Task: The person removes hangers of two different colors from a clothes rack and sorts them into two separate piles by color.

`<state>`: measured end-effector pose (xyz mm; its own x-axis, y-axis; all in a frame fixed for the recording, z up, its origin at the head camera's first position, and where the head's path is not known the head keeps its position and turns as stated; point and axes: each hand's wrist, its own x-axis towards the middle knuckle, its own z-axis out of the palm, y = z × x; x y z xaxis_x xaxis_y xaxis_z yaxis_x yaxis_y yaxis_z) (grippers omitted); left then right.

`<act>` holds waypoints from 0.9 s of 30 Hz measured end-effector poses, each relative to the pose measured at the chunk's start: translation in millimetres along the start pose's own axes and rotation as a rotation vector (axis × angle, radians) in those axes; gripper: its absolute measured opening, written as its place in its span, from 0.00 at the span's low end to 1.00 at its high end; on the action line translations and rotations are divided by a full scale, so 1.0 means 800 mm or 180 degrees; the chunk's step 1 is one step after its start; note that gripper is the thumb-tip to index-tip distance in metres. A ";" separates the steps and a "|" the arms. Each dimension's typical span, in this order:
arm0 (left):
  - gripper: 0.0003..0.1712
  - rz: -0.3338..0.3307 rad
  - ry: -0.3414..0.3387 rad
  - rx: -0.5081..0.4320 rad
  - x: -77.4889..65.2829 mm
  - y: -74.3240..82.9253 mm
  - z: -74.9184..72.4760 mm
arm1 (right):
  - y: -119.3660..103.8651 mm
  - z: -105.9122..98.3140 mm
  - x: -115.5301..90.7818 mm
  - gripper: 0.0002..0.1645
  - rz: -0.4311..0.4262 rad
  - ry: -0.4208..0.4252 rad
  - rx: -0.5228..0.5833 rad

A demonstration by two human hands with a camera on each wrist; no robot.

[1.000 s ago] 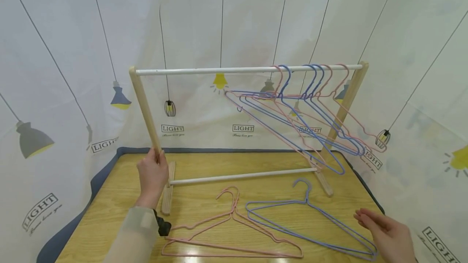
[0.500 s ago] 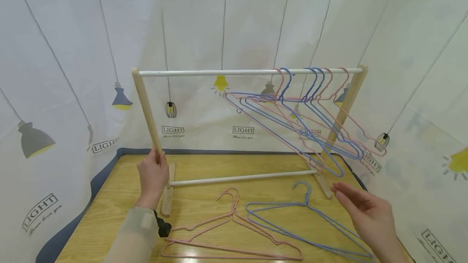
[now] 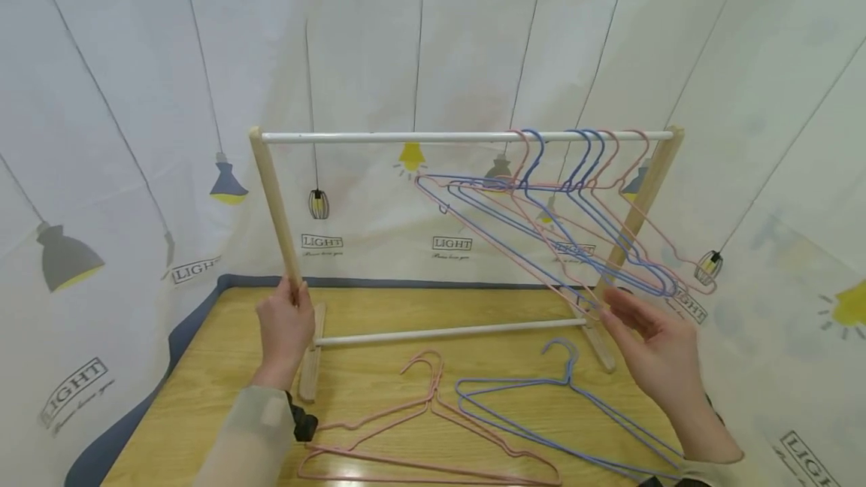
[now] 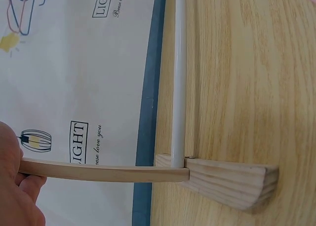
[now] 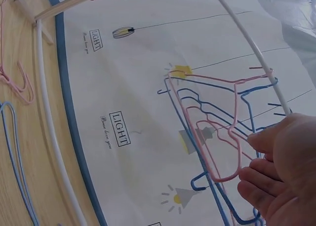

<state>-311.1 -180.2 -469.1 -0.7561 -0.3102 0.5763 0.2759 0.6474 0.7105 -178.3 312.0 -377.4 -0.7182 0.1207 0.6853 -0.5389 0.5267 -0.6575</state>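
Head view: with left grip point(image 3: 286, 325) round post point(image 3: 276, 209), right grip point(image 3: 652, 344) parted, seemingly empty, by hangers point(image 3: 570, 185) likely light, springy, pinchable at necks point(image 3: 525, 183).

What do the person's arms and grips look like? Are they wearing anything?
The left sleeve and right sleeve are pale cream, though little of the right one shows. A chunky black gadget sits at the left sleeve's end, with black bits by the right's. The left grip and right grip wear no gloves.
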 end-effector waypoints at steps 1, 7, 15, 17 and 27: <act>0.08 -0.0008 -0.0001 0.0006 0.000 0.000 0.000 | 0.005 0.003 0.002 0.22 0.0014 -0.0011 -0.0009; 0.07 -0.0034 0.0002 0.0012 0.001 -0.002 0.003 | 0.025 0.019 0.010 0.19 0.0196 -0.0100 -0.0082; 0.07 0.0019 0.0015 0.0045 0.000 -0.002 0.002 | 0.032 0.039 0.018 0.16 0.0784 -0.0154 0.0351; 0.07 0.0019 0.0007 0.0054 0.000 -0.001 0.002 | 0.031 0.043 0.019 0.16 0.0838 -0.0134 0.0361; 0.07 0.0016 -0.0015 0.0060 0.001 0.000 0.001 | 0.029 0.063 0.022 0.14 0.0844 0.0003 0.0527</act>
<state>-311.9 -180.2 -469.2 -0.7574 -0.3037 0.5780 0.2685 0.6620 0.6997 -225.4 284.4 -396.6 -0.8429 0.2366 0.4833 -0.3971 0.3325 -0.8554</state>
